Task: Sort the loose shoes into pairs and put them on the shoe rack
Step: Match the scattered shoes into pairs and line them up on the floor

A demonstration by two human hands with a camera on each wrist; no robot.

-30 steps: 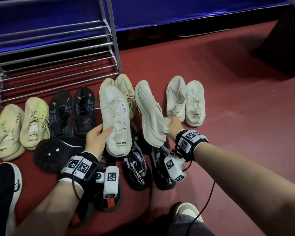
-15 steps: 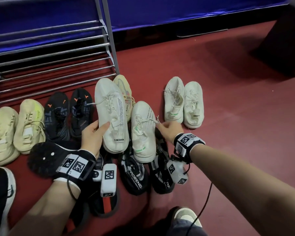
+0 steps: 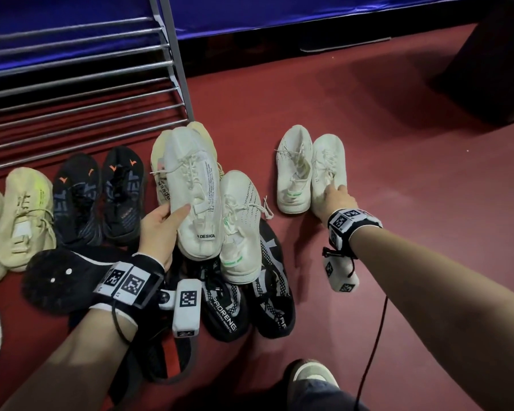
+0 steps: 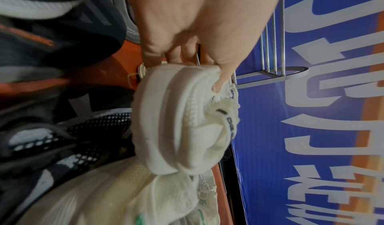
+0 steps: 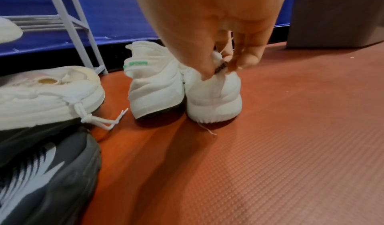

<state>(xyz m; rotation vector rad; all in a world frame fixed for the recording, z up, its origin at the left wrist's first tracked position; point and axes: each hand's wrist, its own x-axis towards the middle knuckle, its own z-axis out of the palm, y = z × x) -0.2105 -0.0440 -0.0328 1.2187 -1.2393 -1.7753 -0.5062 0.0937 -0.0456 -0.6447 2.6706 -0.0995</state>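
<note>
My left hand [image 3: 168, 223] grips a white sneaker with a DESIGN tag [image 3: 190, 197] by its heel and holds it above the pile; in the left wrist view the fingers [image 4: 166, 54] curl under the sole of that sneaker [image 4: 176, 122]. A white sneaker with a green tag [image 3: 241, 229] lies on black shoes beside it. My right hand [image 3: 334, 198] pinches the heel tab of the right shoe of a white pair [image 3: 328, 167] on the floor. The right wrist view shows my right hand [image 5: 222, 64] closed on that shoe [image 5: 214, 97], next to its green-tagged neighbour [image 5: 153, 87]. The metal shoe rack [image 3: 72, 84] stands at the back left.
A black pair with orange marks [image 3: 101, 197] and a beige pair [image 3: 21, 215] line up in front of the rack. Black and white patterned shoes [image 3: 250, 307] and an upturned black sole [image 3: 60, 277] lie near me. A dark bin [image 3: 493, 69] stands at the far right.
My right hand let go of the green-tagged white sneaker, which now lies on the black shoes, and moved right to the white pair. The left hand kept its sneaker.
</note>
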